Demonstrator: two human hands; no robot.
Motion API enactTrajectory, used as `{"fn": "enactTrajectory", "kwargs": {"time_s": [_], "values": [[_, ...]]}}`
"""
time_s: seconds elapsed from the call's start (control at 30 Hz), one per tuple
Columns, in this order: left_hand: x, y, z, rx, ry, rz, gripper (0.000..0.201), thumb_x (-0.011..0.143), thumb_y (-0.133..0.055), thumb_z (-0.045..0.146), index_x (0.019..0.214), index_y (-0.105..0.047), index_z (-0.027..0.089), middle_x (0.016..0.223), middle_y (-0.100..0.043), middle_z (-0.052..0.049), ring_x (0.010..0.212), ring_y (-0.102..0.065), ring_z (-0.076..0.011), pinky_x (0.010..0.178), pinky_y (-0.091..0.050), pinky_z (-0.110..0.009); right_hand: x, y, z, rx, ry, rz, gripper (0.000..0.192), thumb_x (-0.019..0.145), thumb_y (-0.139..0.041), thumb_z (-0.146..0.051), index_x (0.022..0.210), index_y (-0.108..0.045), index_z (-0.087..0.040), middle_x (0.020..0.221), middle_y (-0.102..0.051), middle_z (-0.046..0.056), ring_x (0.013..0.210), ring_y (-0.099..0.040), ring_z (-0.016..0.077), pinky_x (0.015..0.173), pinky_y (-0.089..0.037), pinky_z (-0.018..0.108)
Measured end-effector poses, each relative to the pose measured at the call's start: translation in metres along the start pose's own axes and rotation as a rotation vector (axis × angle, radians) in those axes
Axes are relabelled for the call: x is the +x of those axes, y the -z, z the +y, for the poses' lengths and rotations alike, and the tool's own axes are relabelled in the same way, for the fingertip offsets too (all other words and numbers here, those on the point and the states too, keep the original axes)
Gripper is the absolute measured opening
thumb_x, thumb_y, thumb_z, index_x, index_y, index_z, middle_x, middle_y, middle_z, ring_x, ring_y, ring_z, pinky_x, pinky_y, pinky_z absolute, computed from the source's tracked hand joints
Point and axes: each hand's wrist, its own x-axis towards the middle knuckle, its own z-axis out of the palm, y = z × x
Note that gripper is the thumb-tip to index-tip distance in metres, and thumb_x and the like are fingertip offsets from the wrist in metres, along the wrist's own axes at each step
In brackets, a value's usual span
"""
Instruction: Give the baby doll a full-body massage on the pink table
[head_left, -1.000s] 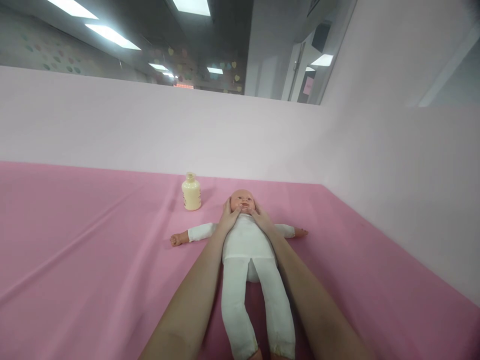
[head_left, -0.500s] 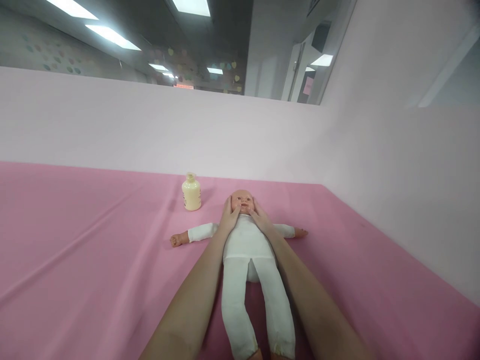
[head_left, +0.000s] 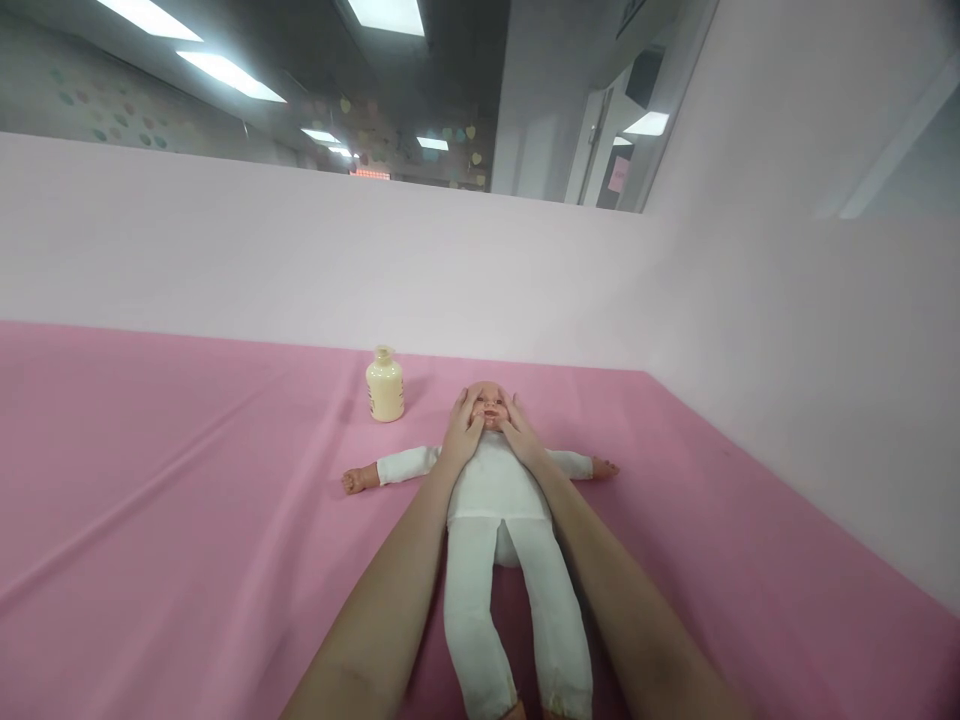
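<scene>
Left hand (head_left: pixel 461 438) lies unclenched, fingers extended along one side of the face (head_left: pixel 491 409) of the doll (head_left: pixel 496 480), which rests on its back, arms outspread, on the pink covering (head_left: pixel 225 490). Right hand (head_left: pixel 523 438) mirrors this contact on the opposite side of the face, fingers likewise extended, neither hand closed in a grip. Step in hand appears to be two-handed face contact; the next move probably calls for light, even finger pressure from both sides.
</scene>
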Motion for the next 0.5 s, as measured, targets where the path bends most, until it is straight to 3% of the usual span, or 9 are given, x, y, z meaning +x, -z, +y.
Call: {"fn": "enactTrajectory", "kwargs": {"time_s": [0.13,0.27,0.4,0.5], "values": [[0.004,0.004,-0.003,0.022,-0.017,-0.006,0.059,0.088,-0.051,0.020,0.146,-0.043,0.026,0.154,-0.040,-0.006,0.148,-0.029,-0.0215,0.123,-0.021,-0.041,0.002,-0.004,-0.002,0.026,-0.073,0.014,0.080,0.091,-0.047,-0.047,0.158,-0.008,-0.026,0.166,-0.007,-0.003,0.153,0.006,0.0148,0.124,0.000,0.041],[0.006,0.007,0.000,0.049,0.002,-0.024,0.058,0.090,-0.051,0.027,0.147,-0.041,0.023,0.153,-0.040,-0.009,0.146,-0.032,-0.0225,0.122,-0.024,-0.040,0.000,-0.006,-0.004,0.063,-0.155,0.018,0.095,0.090,-0.046,-0.061,0.158,0.005,-0.019,0.166,-0.007,0.004,0.153,-0.011,0.0188,0.125,-0.011,0.040],[0.005,0.008,0.007,0.131,0.032,-0.017,0.061,0.092,-0.053,0.046,0.147,-0.040,0.021,0.150,-0.044,-0.012,0.141,-0.039,-0.0255,0.119,-0.027,-0.042,-0.003,-0.006,-0.007,0.057,-0.158,0.056,0.096,0.088,-0.041,-0.073,0.159,-0.004,-0.019,0.165,-0.015,0.005,0.152,-0.020,0.0223,0.124,-0.016,0.040],[0.004,0.009,0.014,0.218,0.043,0.009,0.060,0.093,-0.051,0.049,0.145,-0.042,0.021,0.144,-0.049,-0.013,0.134,-0.045,-0.0266,0.115,-0.031,-0.043,-0.003,-0.003,-0.010,0.071,-0.127,0.072,0.092,0.087,-0.042,-0.074,0.158,-0.016,-0.021,0.164,-0.020,0.004,0.151,-0.021,0.0234,0.124,-0.017,0.040]]}}
